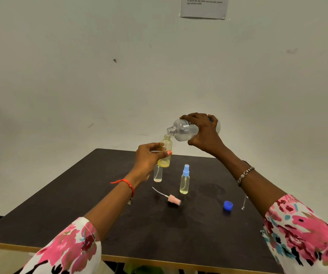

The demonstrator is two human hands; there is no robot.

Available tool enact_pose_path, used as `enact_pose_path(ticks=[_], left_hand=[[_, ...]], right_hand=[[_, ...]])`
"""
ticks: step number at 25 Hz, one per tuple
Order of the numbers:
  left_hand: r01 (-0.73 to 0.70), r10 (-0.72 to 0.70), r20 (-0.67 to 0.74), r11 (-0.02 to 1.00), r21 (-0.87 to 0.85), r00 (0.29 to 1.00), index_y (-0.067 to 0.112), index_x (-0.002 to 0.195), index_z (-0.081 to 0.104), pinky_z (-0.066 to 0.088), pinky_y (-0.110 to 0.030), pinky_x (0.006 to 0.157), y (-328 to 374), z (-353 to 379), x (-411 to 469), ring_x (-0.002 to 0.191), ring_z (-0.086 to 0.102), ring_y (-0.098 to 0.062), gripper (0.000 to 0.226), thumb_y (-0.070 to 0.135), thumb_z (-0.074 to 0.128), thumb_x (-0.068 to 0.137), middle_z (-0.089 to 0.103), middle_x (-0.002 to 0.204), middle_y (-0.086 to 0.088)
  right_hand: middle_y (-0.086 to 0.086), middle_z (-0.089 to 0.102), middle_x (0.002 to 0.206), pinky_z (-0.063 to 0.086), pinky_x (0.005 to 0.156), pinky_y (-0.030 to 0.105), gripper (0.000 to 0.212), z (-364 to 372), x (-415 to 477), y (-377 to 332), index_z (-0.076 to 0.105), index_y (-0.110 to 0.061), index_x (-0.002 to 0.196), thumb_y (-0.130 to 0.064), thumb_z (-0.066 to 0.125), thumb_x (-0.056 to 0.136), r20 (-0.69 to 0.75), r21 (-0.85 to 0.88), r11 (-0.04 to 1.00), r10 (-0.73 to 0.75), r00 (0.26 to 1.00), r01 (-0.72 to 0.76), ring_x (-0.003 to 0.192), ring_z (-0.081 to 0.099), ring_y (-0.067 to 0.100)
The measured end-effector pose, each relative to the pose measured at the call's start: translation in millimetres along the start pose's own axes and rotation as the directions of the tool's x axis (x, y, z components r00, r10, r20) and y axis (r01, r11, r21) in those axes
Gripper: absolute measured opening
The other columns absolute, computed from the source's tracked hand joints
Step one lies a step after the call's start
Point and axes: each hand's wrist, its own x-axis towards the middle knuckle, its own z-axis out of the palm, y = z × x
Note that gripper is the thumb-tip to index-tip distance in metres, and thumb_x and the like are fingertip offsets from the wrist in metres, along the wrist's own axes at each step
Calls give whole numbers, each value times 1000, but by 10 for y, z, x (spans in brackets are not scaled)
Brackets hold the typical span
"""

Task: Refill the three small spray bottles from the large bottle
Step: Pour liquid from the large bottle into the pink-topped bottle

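My right hand (203,133) grips the large clear bottle (182,129), tipped on its side with its open neck right over the mouth of a small uncapped bottle (166,150) of yellowish liquid. My left hand (149,158) holds that small bottle upright above the table. Below it stands a second small clear bottle (157,174), its top hidden behind the raised one. A third small bottle (184,181) with a blue spray cap stands to the right. A pink spray cap (174,199) with its tube lies on the table. The large bottle's blue cap (228,205) rests farther right.
The dark table (119,224) has a light wooden front edge near me. A thin silvery chain (244,202) lies right of the blue cap. A plain wall stands behind, with a printed sheet (204,6) taped at the top.
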Motion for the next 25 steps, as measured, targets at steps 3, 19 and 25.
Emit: enact_pose_path(ticks=[3,19,25], left_hand=[[1,-1,3,1000,-5,1000,3,122,57,50,-43,96,3,1,-9,108,61,-26,51,10,73,74,62,120,-12],[15,-15,2,1000,-18,1000,4,119,59,50,-46,95,-15,-5,-5,107,63,-28,50,11,75,72,64,117,-14],[7,-7,-2,1000,-12,1000,4,117,60,51,-45,95,-5,-7,-14,105,63,-27,49,10,75,72,65,115,-14]], right_hand=[[5,61,115,16,97,37,64,8,-4,4,58,-17,117,-22,59,54,0,1,1000,-6,1000,6,114,50,25],[4,62,112,20,101,45,62,0,-10,10,59,-18,116,-19,58,54,-11,22,999,-23,1000,23,112,51,25],[5,62,113,22,102,48,62,21,-7,30,59,-17,116,-20,59,54,-13,32,999,-28,1000,29,112,51,25]])
